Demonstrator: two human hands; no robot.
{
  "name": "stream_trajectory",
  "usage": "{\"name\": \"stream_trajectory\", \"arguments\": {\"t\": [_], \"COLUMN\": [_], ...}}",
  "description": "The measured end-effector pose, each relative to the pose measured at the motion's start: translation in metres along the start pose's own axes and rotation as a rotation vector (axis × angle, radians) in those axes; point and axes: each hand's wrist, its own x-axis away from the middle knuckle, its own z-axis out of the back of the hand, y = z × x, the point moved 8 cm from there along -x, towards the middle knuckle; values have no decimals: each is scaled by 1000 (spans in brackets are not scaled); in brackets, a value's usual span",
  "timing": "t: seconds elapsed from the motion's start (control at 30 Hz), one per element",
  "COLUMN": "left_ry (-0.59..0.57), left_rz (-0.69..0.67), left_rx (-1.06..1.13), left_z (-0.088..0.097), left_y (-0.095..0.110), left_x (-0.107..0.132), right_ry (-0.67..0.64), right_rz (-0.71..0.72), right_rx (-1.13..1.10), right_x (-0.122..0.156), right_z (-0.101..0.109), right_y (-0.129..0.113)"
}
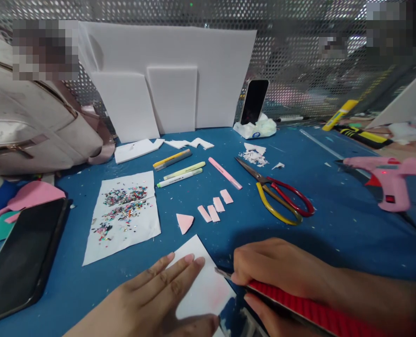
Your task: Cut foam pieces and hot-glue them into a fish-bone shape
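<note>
My left hand [151,299] lies with fingers stretched out over a white foam sheet [202,285] at the bottom centre, pressing on it. A faint pink smudge shows on the sheet. My right hand [281,271] is wrapped round a red utility knife [306,306], whose blade tip touches or nearly touches the sheet's right edge. Beyond the sheet lie a pale pink wedge-shaped piece [185,223] and several small pink rectangles [214,213]. Part of the sheet is hidden under my left hand.
Scissors [264,182] lie right of centre, a pink glue gun [392,175] farther right. Markers [225,173] and a paper with bead-like bits [149,234] lie ahead. A dark phone [25,257] and backpack [42,126] are left; white boards [225,70] stand behind.
</note>
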Motion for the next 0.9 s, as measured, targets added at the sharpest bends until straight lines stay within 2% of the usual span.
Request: {"name": "stream_trajectory", "arguments": {"t": [0.13, 0.27, 0.37, 0.5, 0.67, 0.9], "left_ry": [9, 4, 18, 55, 56, 70], "left_rz": [-133, -174, -172, -139, -155, -125], "left_rx": [1, -33, -30, -6, -68, -39], "left_z": [5, 8, 7, 6, 4, 6], "left_y": [6, 8, 8, 8, 12, 19], "left_x": [-1, 1, 2, 2, 1, 3], "right_ry": [11, -33, -87, -19, 76, 57], "right_rz": [16, -20, -15, -55, -133, -102], "right_rx": [13, 26, 25, -7, 76, 40], "right_x": [7, 8, 9, 11, 15, 16], "right_z": [-4, -1, -1, 1, 1, 0], "right_y": [-3, -3, -6, -8, -10, -11]}}
